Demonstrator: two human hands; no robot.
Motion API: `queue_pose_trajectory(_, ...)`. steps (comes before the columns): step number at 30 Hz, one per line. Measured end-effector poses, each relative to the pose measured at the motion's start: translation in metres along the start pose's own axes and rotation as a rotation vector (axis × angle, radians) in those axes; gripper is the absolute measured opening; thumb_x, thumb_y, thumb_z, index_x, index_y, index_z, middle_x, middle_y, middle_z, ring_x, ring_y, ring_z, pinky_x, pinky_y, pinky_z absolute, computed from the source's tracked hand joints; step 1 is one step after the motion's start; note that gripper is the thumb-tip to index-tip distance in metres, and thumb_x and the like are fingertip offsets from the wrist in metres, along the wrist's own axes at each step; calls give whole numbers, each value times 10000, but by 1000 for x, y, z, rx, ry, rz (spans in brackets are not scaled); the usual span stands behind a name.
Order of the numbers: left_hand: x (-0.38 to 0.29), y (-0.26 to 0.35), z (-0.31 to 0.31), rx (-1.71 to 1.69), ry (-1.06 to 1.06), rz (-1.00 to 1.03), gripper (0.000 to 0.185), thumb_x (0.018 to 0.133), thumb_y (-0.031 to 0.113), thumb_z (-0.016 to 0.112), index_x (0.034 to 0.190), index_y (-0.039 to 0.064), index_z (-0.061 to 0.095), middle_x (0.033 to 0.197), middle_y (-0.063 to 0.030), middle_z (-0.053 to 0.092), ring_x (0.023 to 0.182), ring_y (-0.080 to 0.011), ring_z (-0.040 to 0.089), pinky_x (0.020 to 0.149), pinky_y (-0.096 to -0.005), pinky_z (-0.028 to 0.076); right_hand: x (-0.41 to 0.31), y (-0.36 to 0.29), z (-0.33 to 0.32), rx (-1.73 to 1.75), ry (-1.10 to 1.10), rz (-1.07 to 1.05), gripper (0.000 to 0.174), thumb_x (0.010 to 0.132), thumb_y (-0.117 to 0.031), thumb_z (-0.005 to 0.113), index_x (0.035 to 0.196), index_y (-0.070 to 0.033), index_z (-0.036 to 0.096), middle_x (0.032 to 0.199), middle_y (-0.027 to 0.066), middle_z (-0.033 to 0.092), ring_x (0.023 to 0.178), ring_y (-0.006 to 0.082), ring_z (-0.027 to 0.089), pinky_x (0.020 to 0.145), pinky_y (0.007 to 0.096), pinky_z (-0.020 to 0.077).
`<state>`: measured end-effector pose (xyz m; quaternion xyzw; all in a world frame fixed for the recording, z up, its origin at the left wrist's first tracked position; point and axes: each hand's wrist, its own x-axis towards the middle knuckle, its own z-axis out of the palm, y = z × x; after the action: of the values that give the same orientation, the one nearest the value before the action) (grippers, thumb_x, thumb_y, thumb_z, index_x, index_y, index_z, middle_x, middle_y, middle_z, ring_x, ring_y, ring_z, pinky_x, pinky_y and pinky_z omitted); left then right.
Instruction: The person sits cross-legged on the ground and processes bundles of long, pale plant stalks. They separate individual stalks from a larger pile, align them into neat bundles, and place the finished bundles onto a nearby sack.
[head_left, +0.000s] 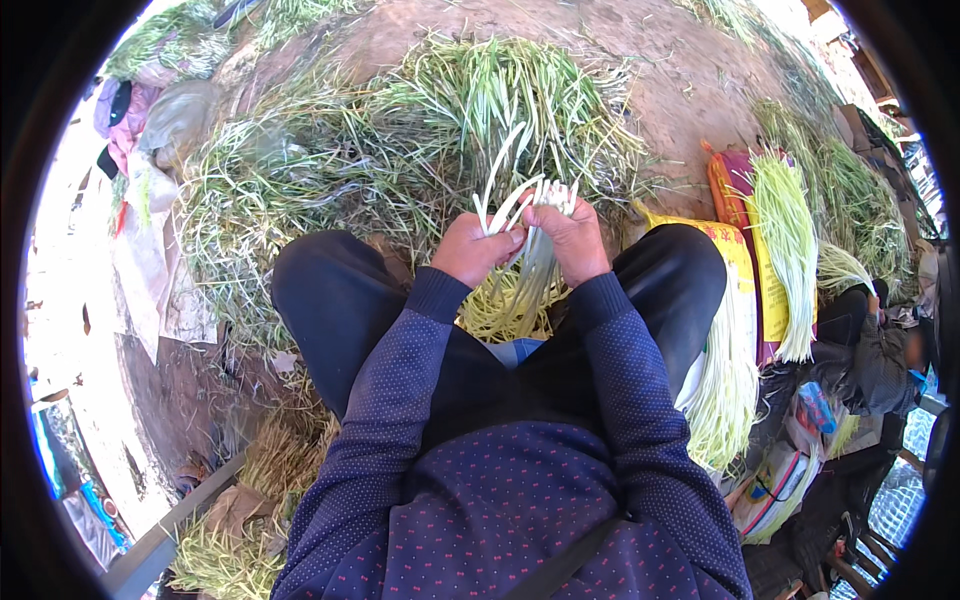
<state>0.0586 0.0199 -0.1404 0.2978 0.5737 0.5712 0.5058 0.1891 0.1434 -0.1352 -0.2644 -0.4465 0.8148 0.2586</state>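
In front of my lap my two hands meet, both holding long pale leafy stalks that look like blanched garlic shoots. My right hand is closed around a bundle of stalks, their white cut ends grouped at the top and the rest hanging down between my knees. A few loose white stalks are pinched in my left hand, its thumb close to the bundle. Below the hands, more yellow-green stalks lie between my legs, over a blue piece of material.
A heap of green and dry leaves spreads before my knees. To the right, sorted pale stalks rest on printed sacks, with another bunch beside my leg. Another person sits farther right, holding stalks. Trimmings lie lower left.
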Motion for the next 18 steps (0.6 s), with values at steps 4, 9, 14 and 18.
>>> queue_pose_trajectory(4,0,4,0,-8,-37,-70,58,927,27,646,929,-10,691,772,-44,668,643,-118,605,605,-275,486,-2,-3,3,-33,-92,59,77,884,33,677,951,22,713,855,78,736,688,136,677,641,296,570)
queue_pose_trajectory(9,3,2,-8,49,-121,-107,61,929,28,638,931,-10,686,790,-49,676,656,-130,629,614,-284,499,0,4,0,-49,-150,94,78,881,26,681,954,12,706,846,76,733,681,151,685,625,306,574)
queue_pose_trajectory(14,2,-7,-17,-33,-120,-110,142,961,85,660,1028,-31,706,877,-61,719,759,-135,668,714,-286,540,1,6,-4,143,-43,171,113,879,-22,695,991,-11,685,859,80,727,693,190,693,671,324,581)
queue_pose_trajectory(18,1,-2,-19,-179,1,-67,252,980,120,628,1147,-56,696,910,-140,734,764,-179,691,697,-316,567,7,-2,-17,235,-19,83,194,873,-146,757,1011,-49,660,931,105,719,844,238,702,813,390,573)
